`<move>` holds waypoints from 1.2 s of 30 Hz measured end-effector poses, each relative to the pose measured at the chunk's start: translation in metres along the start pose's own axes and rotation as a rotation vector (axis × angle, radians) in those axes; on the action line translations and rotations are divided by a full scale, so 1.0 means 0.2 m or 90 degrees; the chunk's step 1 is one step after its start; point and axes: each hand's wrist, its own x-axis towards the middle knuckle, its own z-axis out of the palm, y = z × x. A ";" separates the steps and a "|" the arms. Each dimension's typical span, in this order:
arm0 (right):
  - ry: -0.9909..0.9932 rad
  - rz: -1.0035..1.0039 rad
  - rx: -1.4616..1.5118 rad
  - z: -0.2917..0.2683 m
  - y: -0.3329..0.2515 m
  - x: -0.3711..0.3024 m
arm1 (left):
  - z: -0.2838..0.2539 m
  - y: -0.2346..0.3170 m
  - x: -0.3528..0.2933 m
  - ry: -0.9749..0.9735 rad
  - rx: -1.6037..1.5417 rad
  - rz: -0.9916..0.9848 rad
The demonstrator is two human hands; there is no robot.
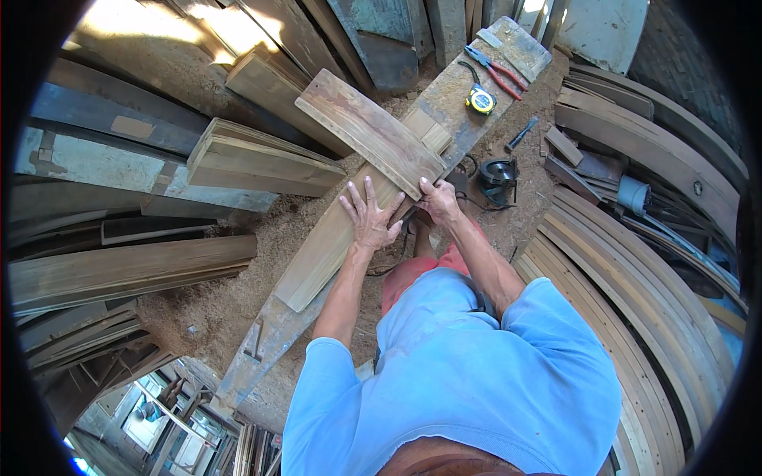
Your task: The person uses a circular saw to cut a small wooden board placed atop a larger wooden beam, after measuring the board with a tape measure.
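A long pale wooden board (321, 258) lies along a narrow plank bench (262, 349). Across it, at an angle, rests a shorter reddish-brown board (365, 131), its near end by my hands. My left hand (367, 218) is spread flat on the pale board, just left of the crossing board's end. With bent fingers and thumb, my right hand (439, 202) grips the near right corner of the brown board; part of its fingers is hidden. A small light wood piece (429, 131) shows beyond the brown board.
Red-handled pliers (500, 74) and a yellow tape measure (480, 100) lie on the bench's far end. A black round power tool (498, 173) and a dark rod-shaped tool (521, 135) sit on the sawdust-covered ground. Stacked planks (262, 163) stand left; curved timber (635, 301) is piled right.
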 end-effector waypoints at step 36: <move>0.060 0.105 -0.310 -0.01 -0.15 -0.03 | -0.05 0.01 0.02 0.043 -0.003 -0.102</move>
